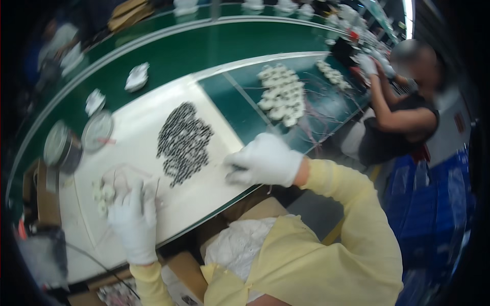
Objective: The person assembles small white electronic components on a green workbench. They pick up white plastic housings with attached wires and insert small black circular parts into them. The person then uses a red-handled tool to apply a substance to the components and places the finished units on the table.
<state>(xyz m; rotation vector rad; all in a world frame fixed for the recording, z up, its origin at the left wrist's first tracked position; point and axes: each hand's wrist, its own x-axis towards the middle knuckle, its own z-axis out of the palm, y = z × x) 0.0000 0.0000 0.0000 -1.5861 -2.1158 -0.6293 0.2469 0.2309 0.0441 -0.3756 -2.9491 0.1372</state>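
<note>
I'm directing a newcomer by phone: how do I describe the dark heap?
Find the large white work surface. On it, beyond and between the gloved left hand and right hand, lies the dark heap of many tiny pieces. Its speckled black look sets it apart from the cream-coloured cluster to its right.

strip light point(408, 18) glaring upper right; white tabletop point(132, 137) bright; slight blur overall; corners black, edges bent.

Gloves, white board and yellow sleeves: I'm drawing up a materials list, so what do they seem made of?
Gloves: probably knitted fabric, matte, closely following the fingers.
White board: perhaps laminate or plastic; smooth and evenly pale, no grain showing.
Yellow sleeves: likely thin cloth, matte, with soft creases; blur hides the weave.
</note>
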